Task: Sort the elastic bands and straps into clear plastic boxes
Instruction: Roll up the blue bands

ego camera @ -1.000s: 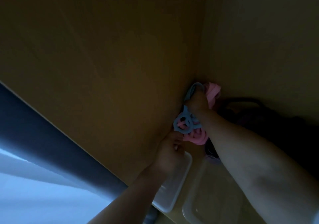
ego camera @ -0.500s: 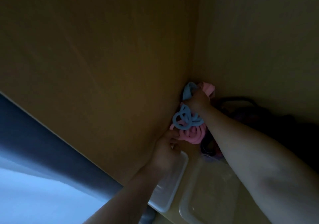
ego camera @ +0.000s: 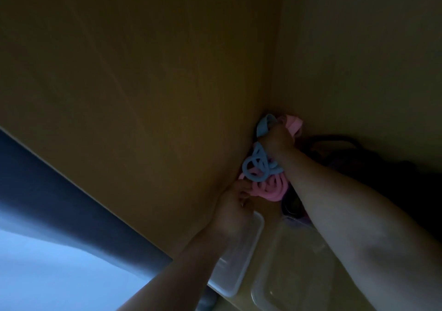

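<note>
In a dim wooden corner my right hand (ego camera: 277, 140) grips a tangled bunch of blue elastic bands (ego camera: 258, 164) and pink elastic bands (ego camera: 270, 188); more blue and pink loops stick out above the fist. My left hand (ego camera: 234, 205) reaches up from below, its fingers pinching the lower pink loops. Two clear plastic boxes lie beneath the hands: a left box (ego camera: 236, 270) under my left wrist and a right box (ego camera: 294, 270) beside it. Both look empty, though the light is poor.
A dark pile of straps (ego camera: 346, 152) lies in shadow behind my right forearm. A wooden side panel (ego camera: 143, 95) rises on the left and a back panel (ego camera: 358, 47) on the right. The shelf's dark front edge (ego camera: 59, 191) runs along the lower left.
The view has shifted slightly. My right hand keeps its grip on the bunch, and my left hand has moved up a little to the lower pink loops.
</note>
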Demonstrator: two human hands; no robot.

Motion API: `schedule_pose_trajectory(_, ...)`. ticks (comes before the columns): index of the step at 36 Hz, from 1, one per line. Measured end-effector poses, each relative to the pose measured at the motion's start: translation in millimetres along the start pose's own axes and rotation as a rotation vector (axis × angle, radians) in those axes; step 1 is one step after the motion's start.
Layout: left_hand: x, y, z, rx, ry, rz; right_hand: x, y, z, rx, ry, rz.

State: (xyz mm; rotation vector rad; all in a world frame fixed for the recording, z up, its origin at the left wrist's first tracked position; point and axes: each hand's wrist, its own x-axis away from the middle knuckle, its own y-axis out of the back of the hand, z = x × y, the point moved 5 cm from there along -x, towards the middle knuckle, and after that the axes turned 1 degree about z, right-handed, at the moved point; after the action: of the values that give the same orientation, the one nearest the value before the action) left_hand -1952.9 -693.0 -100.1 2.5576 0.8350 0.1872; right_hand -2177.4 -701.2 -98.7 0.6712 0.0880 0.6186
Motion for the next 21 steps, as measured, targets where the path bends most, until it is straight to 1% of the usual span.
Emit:
schedule_pose_trajectory(3,1.2,-3.5,-0.8,0.082,-0.028,0.007,-0.9,-5.7,-0.5,-0.007,0.001,0.062)
schedule_pose_trajectory(5,2.1,-3.8,0.4,0.055,-0.008,0.018,-2.7,-4.4,-3.6,0.003,-0.003,0.027)
schedule_pose_trajectory(7,1.9,-3.6,2.5,0.118,0.001,0.003,-3.2,-2.1,-8.2,0.038,-0.004,-0.012)
schedule_pose_trajectory(9,2.6,-3.0,2.1,0.129,0.009,-0.003,-0.4,0.3,-7.3,0.117,0.050,-0.025)
schedule_pose_trajectory(11,1.3,-5.0,4.3,0.163,0.017,-0.004,4.6,3.4,-4.4,0.120,0.097,-0.048)
schedule_pose_trajectory(14,-1.0,-6.4,2.1,0.157,0.000,0.013,15.4,11.8,-3.2,0.029,0.125,-0.098)
schedule_pose_trajectory(17,-2.4,-10.5,-5.6,0.212,0.014,0.060,24.1,22.3,-2.0,-0.152,0.109,-0.059)
schedule_pose_trajectory(19,-5.3,-9.5,-13.7,0.249,0.018,0.044,28.6,35.3,6.5,-0.235,0.124,-0.053)
schedule_pose_trajectory(21,-11.7,-9.7,-19.8,0.236,0.001,0.041,30.4,50.2,16.2,-0.319,0.088,-0.047)
